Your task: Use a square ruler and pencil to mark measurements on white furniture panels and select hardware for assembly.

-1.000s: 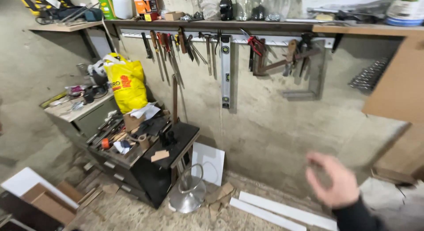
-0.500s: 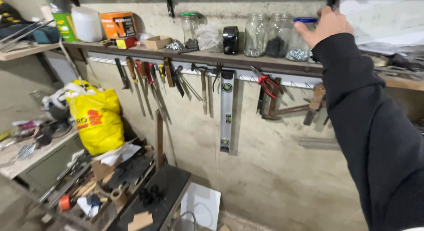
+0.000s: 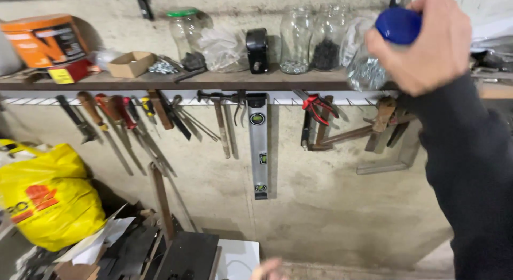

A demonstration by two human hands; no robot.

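Right hand point(image 3: 427, 44) now clamped on blue-lidded jar point(image 3: 374, 60) — lifted, tilted off shelf point(image 3: 224, 81); left hand point(image 3: 267, 270) barely visible, fingers unclear.

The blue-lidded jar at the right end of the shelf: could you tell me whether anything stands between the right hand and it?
Nothing does. The right hand is already closed over the blue lid of the glass jar, which is tilted at the front edge of the wooden shelf. The other jars stand to its left, apart from the grip.
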